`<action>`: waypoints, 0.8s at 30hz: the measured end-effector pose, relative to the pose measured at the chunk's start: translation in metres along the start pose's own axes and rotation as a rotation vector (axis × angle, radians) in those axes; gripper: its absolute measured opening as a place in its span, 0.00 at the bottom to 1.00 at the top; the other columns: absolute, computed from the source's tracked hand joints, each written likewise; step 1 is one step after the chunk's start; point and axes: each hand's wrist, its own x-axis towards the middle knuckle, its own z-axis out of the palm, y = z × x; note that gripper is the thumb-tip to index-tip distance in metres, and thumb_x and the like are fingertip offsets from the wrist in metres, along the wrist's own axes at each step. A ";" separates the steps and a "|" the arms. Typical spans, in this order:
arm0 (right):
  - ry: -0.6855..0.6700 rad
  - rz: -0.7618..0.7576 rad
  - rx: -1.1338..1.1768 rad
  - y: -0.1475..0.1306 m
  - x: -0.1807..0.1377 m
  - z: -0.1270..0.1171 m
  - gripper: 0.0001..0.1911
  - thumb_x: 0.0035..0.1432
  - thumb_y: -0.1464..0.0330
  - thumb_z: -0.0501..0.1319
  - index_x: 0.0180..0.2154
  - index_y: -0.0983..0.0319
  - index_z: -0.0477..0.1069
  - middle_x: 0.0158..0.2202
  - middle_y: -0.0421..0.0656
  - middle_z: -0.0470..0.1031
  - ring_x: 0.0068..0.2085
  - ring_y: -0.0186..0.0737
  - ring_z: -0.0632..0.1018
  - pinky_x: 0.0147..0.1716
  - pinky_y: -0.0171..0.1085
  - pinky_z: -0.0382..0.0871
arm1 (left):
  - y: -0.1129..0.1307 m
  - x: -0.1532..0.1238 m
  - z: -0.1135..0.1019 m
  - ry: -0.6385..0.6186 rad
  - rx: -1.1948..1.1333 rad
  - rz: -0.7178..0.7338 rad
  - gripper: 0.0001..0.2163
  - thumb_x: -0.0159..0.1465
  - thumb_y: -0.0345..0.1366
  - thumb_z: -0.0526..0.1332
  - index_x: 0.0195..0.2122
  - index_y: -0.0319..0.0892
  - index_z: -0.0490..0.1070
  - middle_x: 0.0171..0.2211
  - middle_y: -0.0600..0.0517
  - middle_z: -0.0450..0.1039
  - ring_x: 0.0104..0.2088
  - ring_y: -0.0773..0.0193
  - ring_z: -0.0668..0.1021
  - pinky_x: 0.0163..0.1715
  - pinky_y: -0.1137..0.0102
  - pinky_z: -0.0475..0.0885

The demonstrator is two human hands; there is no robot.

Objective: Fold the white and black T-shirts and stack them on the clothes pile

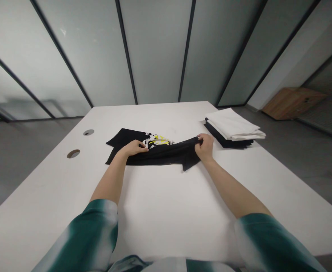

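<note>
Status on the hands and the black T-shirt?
Left hand on folded edge of black T-shirt. Right hand gripping same edge. Folded stack just beyond right hand.

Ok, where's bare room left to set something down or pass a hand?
Largest patch: the white table between the forearms, just nearer than the black T-shirt. A second strip lies beyond the shirt, up to the far table edge. Crowded: by the right hand, where the shirt nearly meets the stack of folded white and black cloth.

White counter (160, 215) offering free passage nearest the body; stacked white-and-black folded cloths (231, 126) blocking the way right of the black printed T-shirt (166, 153).
</note>
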 end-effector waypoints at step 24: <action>0.190 0.105 0.177 -0.005 0.006 -0.006 0.10 0.42 0.75 0.52 0.29 0.56 0.56 0.35 0.45 0.67 0.40 0.47 0.70 0.47 0.48 0.64 | 0.003 -0.002 0.014 0.213 0.648 0.281 0.15 0.65 0.45 0.56 0.32 0.42 0.77 0.34 0.45 0.77 0.37 0.54 0.77 0.40 0.64 0.68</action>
